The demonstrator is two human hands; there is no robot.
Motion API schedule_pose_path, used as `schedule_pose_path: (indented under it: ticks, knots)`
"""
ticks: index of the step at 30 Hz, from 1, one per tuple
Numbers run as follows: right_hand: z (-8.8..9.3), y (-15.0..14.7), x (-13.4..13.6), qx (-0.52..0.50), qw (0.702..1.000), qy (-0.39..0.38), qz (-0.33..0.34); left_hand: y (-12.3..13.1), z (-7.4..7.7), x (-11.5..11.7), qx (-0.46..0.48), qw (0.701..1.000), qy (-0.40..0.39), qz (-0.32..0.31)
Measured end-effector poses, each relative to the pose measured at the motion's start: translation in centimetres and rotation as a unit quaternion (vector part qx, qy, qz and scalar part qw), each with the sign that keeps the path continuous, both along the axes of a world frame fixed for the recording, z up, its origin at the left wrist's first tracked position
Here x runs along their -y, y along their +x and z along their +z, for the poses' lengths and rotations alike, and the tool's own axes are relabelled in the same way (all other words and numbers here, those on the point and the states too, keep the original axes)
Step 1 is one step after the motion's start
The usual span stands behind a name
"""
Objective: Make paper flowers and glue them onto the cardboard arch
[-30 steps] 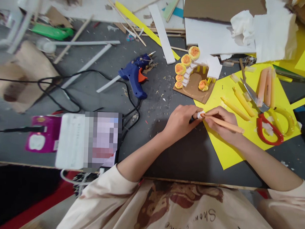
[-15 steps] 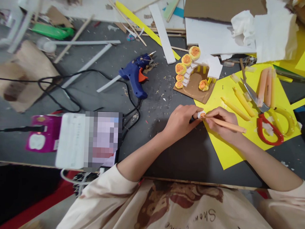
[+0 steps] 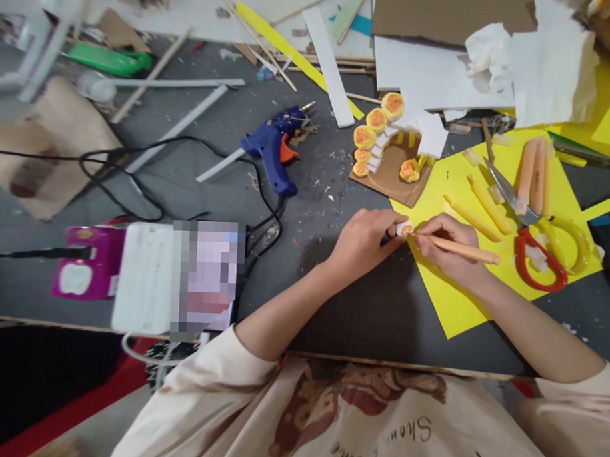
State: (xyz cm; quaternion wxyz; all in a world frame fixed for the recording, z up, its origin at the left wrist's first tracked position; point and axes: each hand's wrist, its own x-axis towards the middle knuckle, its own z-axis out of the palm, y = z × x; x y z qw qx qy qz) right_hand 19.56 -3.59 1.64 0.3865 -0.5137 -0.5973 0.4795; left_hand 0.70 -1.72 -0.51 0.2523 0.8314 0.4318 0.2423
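Observation:
My left hand point(image 3: 362, 238) pinches a small white piece with an orange-coloured face point(image 3: 406, 229) between thumb and fingers. What the piece is made of is too small to tell. In my right hand point(image 3: 449, 243) is a light orange marker point(image 3: 469, 250), gripped like a pen with its tip at the coloured face. Just beyond the hands stands a cardboard model point(image 3: 389, 181) with white steps and several yellow-and-orange round pieces point(image 3: 364, 136). Yellow markers point(image 3: 473, 218) lie on a yellow sheet point(image 3: 455, 310) beside my right hand.
Red-and-yellow-handled scissors point(image 3: 539, 260) and more orange markers point(image 3: 532, 173) rest on the right. A blue glue gun point(image 3: 272, 147) lies left of the model, its cord looping leftward. A white box point(image 3: 143, 276) and a pixelated screen point(image 3: 211, 272) sit near the front edge.
The marker's rear end has shifted slightly right, and more of the orange face shows between the hands. Both hands keep their grips; the whole view has shifted slightly.

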Motion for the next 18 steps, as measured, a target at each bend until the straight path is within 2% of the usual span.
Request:
schedule_pose_path:
  ticks: [18]
  knots:
    - [-0.04,0.09,-0.1,0.009,1.0,-0.001,0.001,0.01,0.18,-0.08,-0.016,1.0,-0.023,0.001]
